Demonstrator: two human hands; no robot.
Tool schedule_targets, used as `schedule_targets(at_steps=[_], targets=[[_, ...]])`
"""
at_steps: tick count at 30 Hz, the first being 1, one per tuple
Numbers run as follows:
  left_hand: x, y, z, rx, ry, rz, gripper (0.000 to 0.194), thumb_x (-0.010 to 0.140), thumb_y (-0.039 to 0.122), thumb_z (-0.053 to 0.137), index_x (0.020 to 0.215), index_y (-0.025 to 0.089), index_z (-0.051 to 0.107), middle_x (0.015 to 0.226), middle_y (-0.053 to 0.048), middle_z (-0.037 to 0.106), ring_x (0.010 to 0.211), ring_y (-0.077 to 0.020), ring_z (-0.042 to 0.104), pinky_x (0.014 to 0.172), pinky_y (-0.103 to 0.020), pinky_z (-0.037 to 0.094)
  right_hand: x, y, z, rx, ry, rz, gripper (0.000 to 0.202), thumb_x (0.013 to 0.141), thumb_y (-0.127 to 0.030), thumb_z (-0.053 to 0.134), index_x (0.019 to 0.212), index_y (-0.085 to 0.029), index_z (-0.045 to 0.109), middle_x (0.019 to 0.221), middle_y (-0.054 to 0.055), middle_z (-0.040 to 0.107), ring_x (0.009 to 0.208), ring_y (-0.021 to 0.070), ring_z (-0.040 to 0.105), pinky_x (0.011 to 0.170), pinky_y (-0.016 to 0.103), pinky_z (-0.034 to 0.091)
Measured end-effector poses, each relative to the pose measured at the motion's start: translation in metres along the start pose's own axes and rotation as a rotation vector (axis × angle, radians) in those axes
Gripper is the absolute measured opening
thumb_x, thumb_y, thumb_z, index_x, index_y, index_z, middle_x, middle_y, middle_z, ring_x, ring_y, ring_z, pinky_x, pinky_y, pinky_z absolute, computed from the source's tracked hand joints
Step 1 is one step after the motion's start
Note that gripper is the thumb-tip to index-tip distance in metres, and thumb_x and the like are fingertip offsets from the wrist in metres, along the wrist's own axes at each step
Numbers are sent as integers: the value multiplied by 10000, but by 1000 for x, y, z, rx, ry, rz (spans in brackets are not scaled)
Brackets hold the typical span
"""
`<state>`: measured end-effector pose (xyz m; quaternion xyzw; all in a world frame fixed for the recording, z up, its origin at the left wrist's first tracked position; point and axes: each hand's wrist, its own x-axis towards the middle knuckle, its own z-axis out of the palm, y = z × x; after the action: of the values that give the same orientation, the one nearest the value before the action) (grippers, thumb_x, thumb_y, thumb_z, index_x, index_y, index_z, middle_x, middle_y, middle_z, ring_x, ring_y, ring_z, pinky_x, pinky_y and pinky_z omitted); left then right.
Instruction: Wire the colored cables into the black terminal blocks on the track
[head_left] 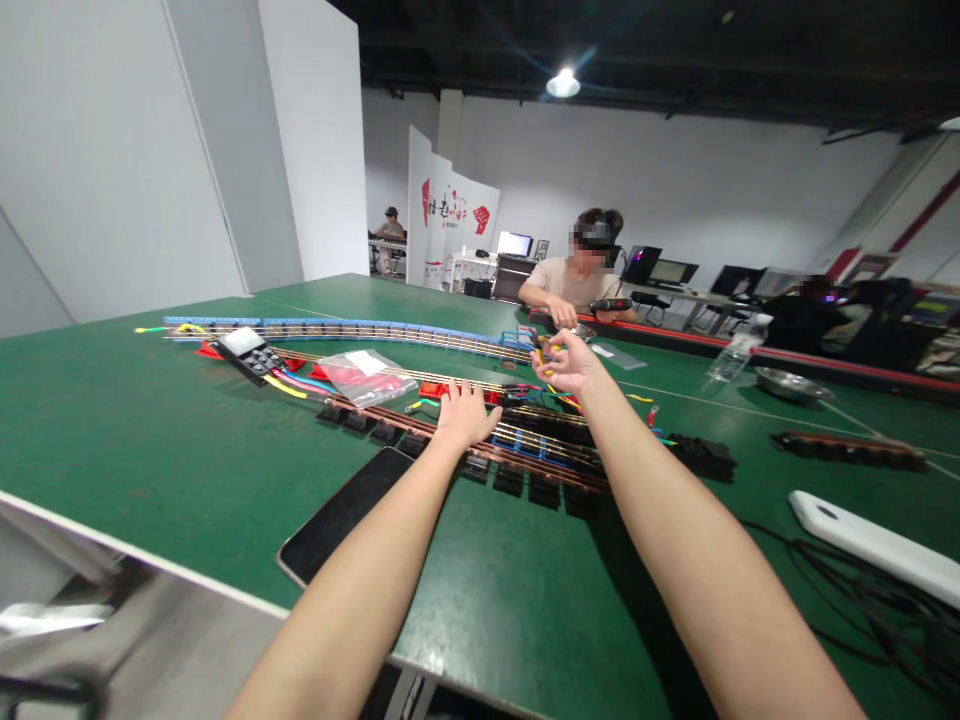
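Observation:
My left hand (pixel 465 415) lies with its fingers spread on a long bundle of copper-coloured rails with black supports (pixel 386 432). My right hand (pixel 571 362) is raised over the far side of the rails, its fingers curled around a small yellow-handled tool (pixel 541 362) that looks like pliers. Coloured wires (pixel 559 395) run beneath that hand. Behind it curves a blue strip of track (pixel 375 330). A clear plastic bag (pixel 361 377) with red parts rests left of my left hand. Further left sits a black device with a screen and buttons (pixel 247 354).
A dark phone (pixel 345 510) lies near the front edge of the green table (pixel 165 430). To the right are a water bottle (pixel 739 350), a metal bowl (pixel 793 384), a white bar-shaped object (pixel 874 540) and black cables (pixel 847 590). Across the table a person (pixel 577 270) holds a power tool.

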<state>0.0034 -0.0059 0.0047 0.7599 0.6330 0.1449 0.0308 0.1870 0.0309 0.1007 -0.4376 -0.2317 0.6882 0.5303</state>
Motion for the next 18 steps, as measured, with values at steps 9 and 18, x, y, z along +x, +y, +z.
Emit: schedule_targets(at_steps=[9, 18], targets=[[2, -2, 2, 7, 39, 1, 702, 896, 598, 377, 1425, 141, 443, 1522, -178, 383, 1415, -402, 281, 1105, -537, 282, -22, -9, -16, -13, -59, 14, 134, 712, -98, 518, 782, -191, 451, 706, 46, 503, 503, 91, 398, 339, 147, 280], [4, -3, 3, 50, 36, 8, 713, 878, 608, 417, 1412, 137, 456, 1527, -180, 376, 1445, -370, 237, 1124, -528, 260, -63, 4, -66, 77, -151, -61, 235, 656, -62, 506, 862, -176, 501, 760, 68, 566, 543, 108, 452, 367, 152, 315]])
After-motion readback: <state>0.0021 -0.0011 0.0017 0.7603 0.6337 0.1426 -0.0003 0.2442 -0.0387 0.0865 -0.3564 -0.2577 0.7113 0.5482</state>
